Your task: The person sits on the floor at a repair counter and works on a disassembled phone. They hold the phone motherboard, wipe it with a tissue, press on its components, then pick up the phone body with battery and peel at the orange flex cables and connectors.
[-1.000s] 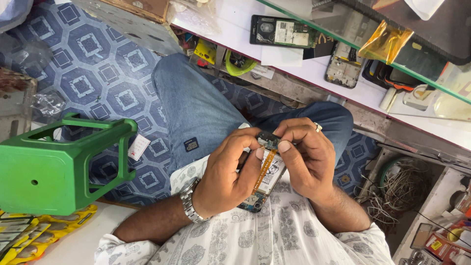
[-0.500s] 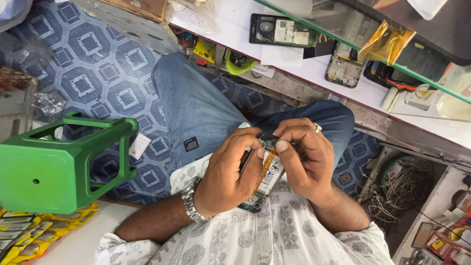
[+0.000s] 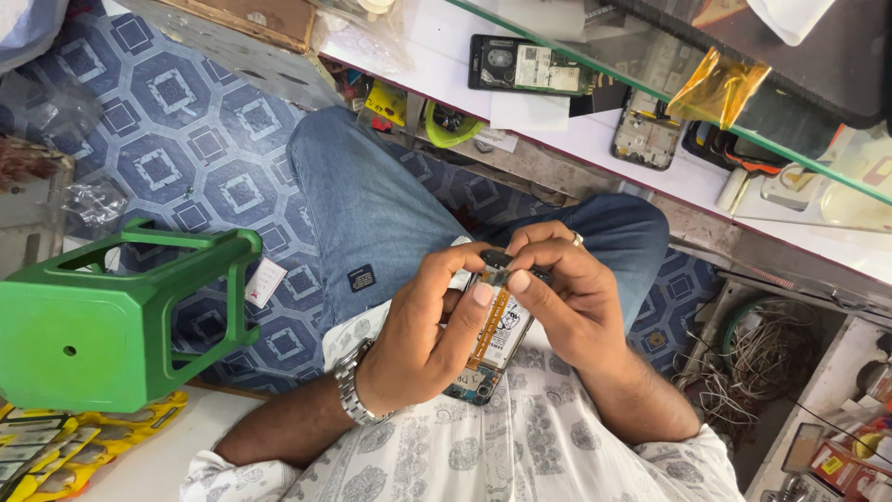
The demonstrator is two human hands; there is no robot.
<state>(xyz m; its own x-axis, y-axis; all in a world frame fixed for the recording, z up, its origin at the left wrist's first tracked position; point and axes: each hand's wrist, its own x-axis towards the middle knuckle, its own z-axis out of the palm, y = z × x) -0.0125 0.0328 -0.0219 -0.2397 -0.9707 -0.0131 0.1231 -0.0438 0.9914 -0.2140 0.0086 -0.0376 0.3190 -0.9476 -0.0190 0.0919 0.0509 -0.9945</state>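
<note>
Orange ribbon cable [image 3: 490, 321] runs down the opened phone [image 3: 497, 339] both hands pinch, left hand [image 3: 429, 327] at nine o'clock, right hand [image 3: 567, 293] at three.

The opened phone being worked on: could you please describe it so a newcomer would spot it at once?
Find the blue-jeaned lap. Just above the patterned shirt, both hands hold the backless phone, with an orange ribbon strip down its middle. The other opened phones lie untouched on the white shelf.

Yellow packets [image 3: 65, 455] stacked bottom left on the counter. Small white tag [image 3: 265, 282] on the floor by the stool. Dark square label [image 3: 361, 278] on the jeans. White paper slip [image 3: 529, 111] on the upper counter.
</note>
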